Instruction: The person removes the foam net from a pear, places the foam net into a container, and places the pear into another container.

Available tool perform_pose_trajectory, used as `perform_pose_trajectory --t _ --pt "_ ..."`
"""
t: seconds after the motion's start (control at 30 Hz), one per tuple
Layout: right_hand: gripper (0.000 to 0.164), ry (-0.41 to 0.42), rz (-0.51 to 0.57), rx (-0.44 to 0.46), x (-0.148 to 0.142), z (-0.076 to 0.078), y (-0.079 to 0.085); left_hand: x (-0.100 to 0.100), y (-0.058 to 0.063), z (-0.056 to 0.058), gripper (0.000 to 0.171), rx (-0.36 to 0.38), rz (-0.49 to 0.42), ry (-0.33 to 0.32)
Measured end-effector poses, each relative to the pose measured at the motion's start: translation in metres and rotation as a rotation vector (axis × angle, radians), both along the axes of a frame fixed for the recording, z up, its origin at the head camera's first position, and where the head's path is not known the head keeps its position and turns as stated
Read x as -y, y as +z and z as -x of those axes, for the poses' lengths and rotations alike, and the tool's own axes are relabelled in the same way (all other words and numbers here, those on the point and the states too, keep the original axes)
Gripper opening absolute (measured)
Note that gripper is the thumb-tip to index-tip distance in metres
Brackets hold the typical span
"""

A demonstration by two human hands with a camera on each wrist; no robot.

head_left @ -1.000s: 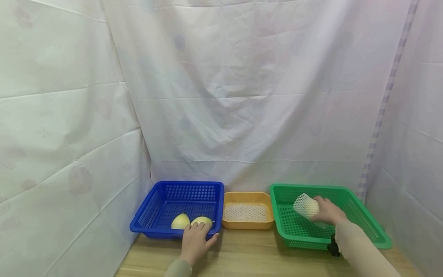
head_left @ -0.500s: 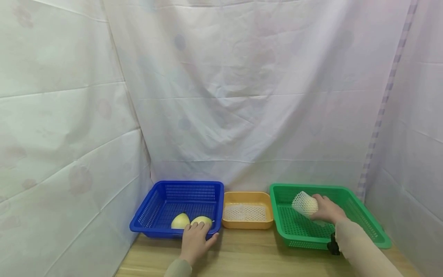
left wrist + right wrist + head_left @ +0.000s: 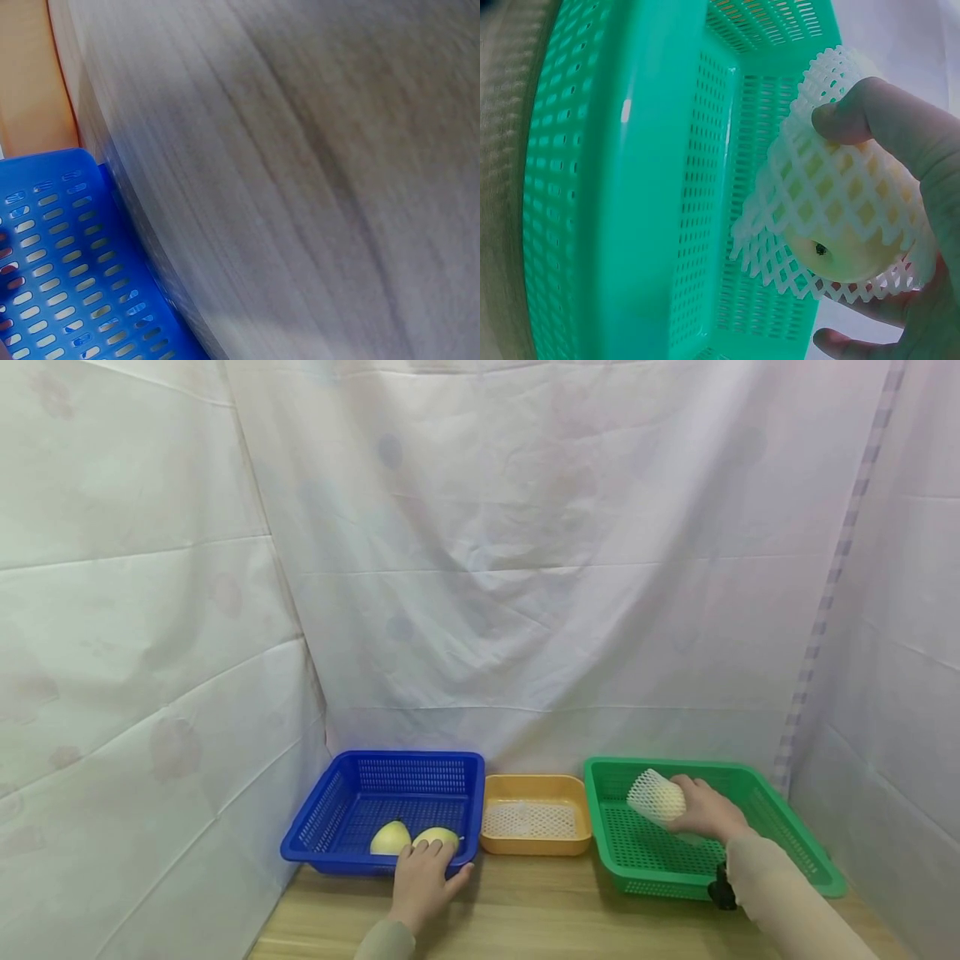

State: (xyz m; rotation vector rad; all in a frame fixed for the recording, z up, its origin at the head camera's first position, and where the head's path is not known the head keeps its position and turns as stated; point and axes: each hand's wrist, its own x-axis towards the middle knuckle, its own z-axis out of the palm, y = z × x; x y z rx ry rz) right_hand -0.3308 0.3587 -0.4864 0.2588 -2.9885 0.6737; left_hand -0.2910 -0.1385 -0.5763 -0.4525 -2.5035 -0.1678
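Observation:
In the head view, my right hand (image 3: 708,810) grips a pale yellow pear (image 3: 847,251) in a white foam net sleeve (image 3: 795,176), over the green basket (image 3: 660,881). The right wrist view shows the thumb pressing the net and the pear's dark blossom end at the sleeve's open end. My left hand (image 3: 423,881) lies over the front rim of the blue basket (image 3: 352,864), its fingers relaxed beside the right-hand pear (image 3: 435,838). Another pear (image 3: 390,838) sits to its left in that basket. Most of the left hand is out of the left wrist view.
Between the two baskets stands a small orange-yellow tray (image 3: 536,847) with white foam netting (image 3: 531,820) in it. A wooden table (image 3: 555,910) bears all three. White curtains (image 3: 487,568) hang behind and at both sides.
My right hand has shifted slightly left and up with the netted pear, which tips a little further. The left hand has stayed in place.

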Motion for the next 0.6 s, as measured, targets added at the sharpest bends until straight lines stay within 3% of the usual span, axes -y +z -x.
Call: perform_pose_trajectory --t 0.6 --pt "0.081 0.021 -0.019 -0.008 0.0065 -0.0008 0.0085 0.0007 -0.0016 0.0008 0.038 0.001 0.004 -0.006"
